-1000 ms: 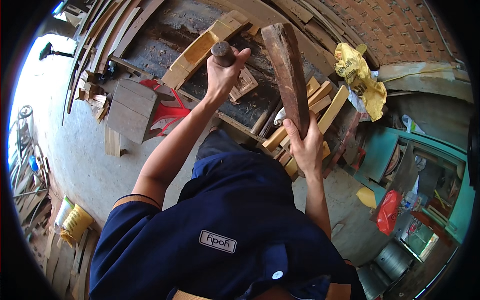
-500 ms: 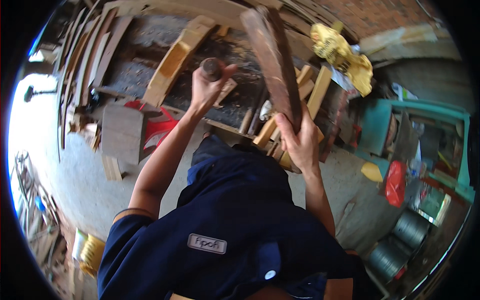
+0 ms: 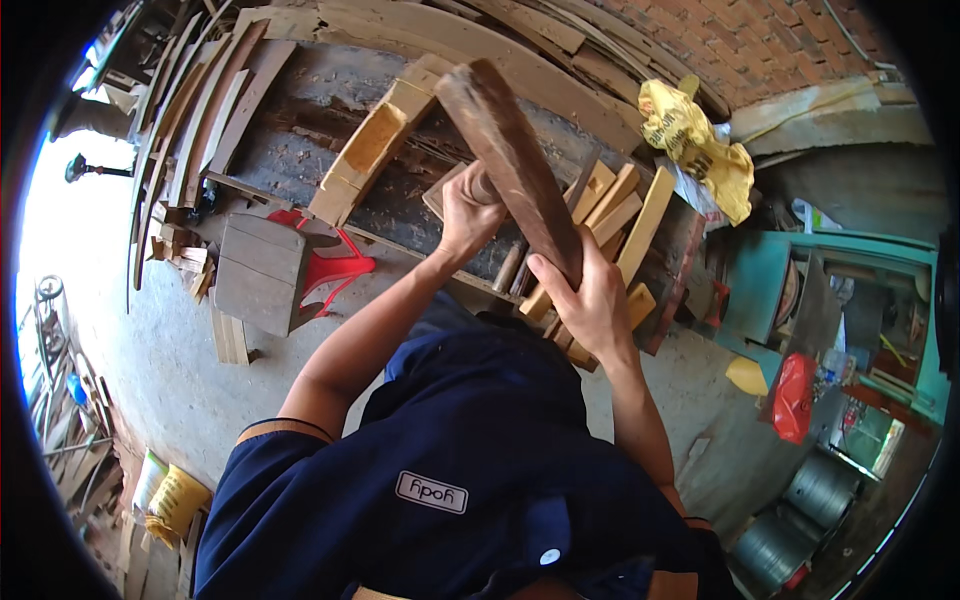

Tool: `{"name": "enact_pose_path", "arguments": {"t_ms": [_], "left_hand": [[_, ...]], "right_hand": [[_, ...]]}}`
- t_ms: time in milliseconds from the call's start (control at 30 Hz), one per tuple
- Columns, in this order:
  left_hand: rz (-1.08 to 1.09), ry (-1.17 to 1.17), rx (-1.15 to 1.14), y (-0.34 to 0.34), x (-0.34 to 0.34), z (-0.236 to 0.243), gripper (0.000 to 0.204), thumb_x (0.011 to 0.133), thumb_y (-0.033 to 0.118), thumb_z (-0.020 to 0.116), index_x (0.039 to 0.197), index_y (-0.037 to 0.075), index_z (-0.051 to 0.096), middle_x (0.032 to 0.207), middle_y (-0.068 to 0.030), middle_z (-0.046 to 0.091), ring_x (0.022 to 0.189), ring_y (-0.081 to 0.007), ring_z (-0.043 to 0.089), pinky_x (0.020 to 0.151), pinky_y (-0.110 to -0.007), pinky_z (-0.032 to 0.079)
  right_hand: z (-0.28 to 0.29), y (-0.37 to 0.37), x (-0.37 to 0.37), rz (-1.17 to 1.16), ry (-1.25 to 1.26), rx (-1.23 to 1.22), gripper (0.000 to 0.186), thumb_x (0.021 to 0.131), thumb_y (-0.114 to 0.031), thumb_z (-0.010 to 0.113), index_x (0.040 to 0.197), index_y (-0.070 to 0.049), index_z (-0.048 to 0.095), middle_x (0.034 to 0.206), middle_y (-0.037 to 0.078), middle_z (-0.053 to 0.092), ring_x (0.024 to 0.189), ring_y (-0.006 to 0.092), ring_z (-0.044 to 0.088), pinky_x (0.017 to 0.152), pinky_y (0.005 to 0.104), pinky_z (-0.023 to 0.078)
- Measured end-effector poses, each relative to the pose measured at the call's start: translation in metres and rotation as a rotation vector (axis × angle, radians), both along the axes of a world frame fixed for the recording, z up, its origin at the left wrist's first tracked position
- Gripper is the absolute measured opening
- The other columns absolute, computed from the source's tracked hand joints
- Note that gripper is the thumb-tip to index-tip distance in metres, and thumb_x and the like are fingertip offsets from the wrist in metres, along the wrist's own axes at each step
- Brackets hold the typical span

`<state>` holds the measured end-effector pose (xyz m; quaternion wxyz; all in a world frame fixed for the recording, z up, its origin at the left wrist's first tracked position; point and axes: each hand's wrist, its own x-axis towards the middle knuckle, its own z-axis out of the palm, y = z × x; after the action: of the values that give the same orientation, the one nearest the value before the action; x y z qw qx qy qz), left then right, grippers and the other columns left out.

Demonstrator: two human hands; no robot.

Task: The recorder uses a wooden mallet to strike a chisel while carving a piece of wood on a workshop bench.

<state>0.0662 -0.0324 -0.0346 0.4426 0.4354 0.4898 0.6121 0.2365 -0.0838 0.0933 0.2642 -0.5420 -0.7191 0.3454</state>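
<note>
My left hand [image 3: 470, 215] is closed round a round wooden tool handle [image 3: 486, 187]; its lower part is hidden in the fist and below it. My right hand [image 3: 592, 300] grips the near end of a thick dark brown wooden bar [image 3: 520, 165], tilted with its far end up to the left. The bar's left edge overlaps the tool handle's top; whether they touch I cannot tell. Under my left hand, a small wooden piece [image 3: 436, 197] shows in part on the dark workbench [image 3: 285, 125]. A pale wooden block with a hollowed recess [image 3: 350, 180] lies left of that hand.
Several light wood offcuts [image 3: 645, 225] lie by my right hand. A yellow bag [image 3: 690, 140] is at the far right of the bench. Long boards [image 3: 195, 130] lean at the left, near a red plastic stool [image 3: 335, 265] and a grey wooden board [image 3: 262, 270]. A green cabinet frame [image 3: 765, 285] stands right.
The wooden bar has swung leftward and lower, over the tool handle. My left hand has moved right, closer to my right hand. The whole view has shifted slightly.
</note>
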Motion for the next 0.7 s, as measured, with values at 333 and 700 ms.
{"name": "enact_pose_path", "arguments": {"t_ms": [333, 700], "left_hand": [[0.069, 0.046, -0.021, 0.005, -0.023, 0.023, 0.025, 0.088, 0.017, 0.078, 0.076, 0.007, 0.059, 0.065, 0.0073, 0.054, 0.060, -0.0015, 0.048, 0.055, -0.023, 0.041], [-0.025, 0.008, 0.003, -0.009, -0.007, 0.002, 0.019, 0.086, 0.015, 0.079, 0.085, 0.002, 0.066, 0.078, 0.0007, 0.067, 0.073, -0.0055, 0.058, 0.064, -0.025, 0.048]], "right_hand": [[0.014, -0.006, 0.002, -0.071, 0.128, -0.176, 0.046, 0.095, -0.041, 0.068, 0.111, 0.001, 0.058, 0.065, 0.012, 0.066, 0.058, 0.0226, 0.070, 0.052, 0.0338, 0.052], [0.033, -0.002, -0.014, 0.039, -0.151, 0.120, 0.045, 0.092, -0.041, 0.070, 0.110, -0.002, 0.057, 0.066, 0.020, 0.066, 0.066, 0.0349, 0.072, 0.055, 0.0423, 0.054]]}}
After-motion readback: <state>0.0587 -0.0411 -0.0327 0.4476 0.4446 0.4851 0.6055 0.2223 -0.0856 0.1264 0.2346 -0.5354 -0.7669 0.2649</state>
